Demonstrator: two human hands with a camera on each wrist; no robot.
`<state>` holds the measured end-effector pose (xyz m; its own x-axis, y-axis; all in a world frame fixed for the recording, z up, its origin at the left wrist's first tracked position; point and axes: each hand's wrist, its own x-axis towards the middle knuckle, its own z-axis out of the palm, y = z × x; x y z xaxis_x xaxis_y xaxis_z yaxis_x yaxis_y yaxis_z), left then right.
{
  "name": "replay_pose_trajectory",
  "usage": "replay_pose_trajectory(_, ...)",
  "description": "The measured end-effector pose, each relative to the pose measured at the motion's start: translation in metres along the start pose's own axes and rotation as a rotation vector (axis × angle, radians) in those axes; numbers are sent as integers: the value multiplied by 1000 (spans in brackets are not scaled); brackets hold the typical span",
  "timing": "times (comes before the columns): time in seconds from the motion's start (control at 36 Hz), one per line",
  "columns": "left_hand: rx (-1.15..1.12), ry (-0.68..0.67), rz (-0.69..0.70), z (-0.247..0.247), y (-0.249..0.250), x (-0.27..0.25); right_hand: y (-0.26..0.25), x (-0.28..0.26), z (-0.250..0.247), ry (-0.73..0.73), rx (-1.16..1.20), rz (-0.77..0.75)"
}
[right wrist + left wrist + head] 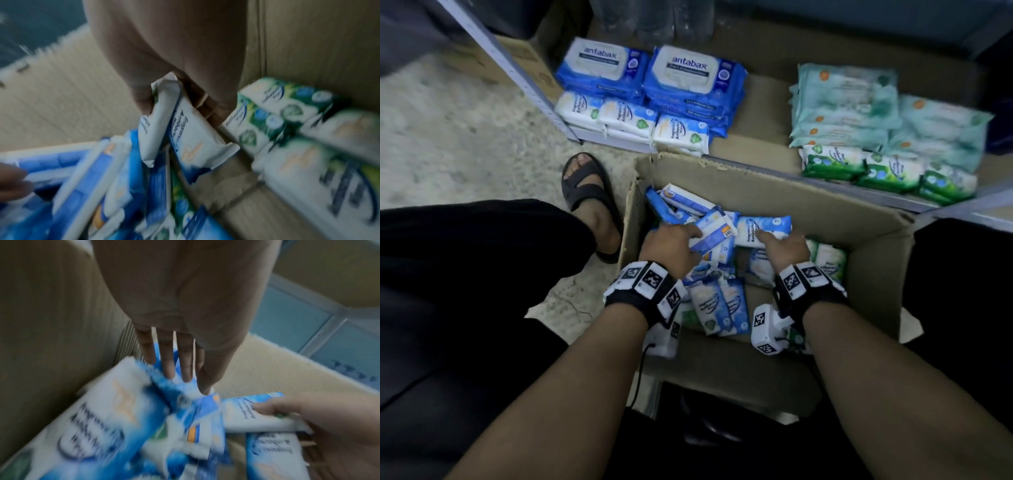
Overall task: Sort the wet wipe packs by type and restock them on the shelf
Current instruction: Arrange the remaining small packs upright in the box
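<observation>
**Both hands down in the carton**

The cardboard carton [774, 192] sat before the shelf [756, 150]. My right hand [786, 248] gripped a blue-and-white antibacterial wipe pack [763, 230], its long axis running leftward toward my left hand [671, 246], whose straight fingers [168, 363] pressed another blue pack [714, 231] just beside.

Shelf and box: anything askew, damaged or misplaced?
The shelf stacks look sorted. The cardboard box has a torn, ragged far rim, and its blue-and-white packs lie jumbled at mixed angles, with green packs along its right wall. Expected mid-sort, so nothing else stands out.
</observation>
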<state>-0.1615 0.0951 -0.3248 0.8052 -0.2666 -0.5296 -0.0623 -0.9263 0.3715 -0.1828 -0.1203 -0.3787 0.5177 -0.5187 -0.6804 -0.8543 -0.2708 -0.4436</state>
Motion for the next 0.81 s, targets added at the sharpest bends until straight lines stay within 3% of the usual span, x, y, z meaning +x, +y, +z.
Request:
replay_pose_trajectory(0.19,-19,171,61,-29,7,-24,-4,-20,-32,83,181,-129)
replay_pose_trajectory(0.31,-43,297,84,-46,4,-44,-7,-46,-36,-74,177,-230)
replay_pose_trajectory(0.44,17,436,43,-59,-12,-70,-1,-69,-25,-358,-125,-392)
replay_pose_trajectory(0.53,-38,479,-5,-60,-25,-85,6,-74,-11,-456,-301,-449)
replay_pose_trajectory(0.67,-51,175,-269,-52,-47,-96,20,-73,14,-560,-564,-493)
replay_pose_trajectory(0.72,-48,99,-268,-46,-56,-96,24,-73,22,-598,-658,-511)
replay_pose_trajectory(0.81,-11,88,-222,-35,-67,-91,24,-75,33,-618,-773,-591)
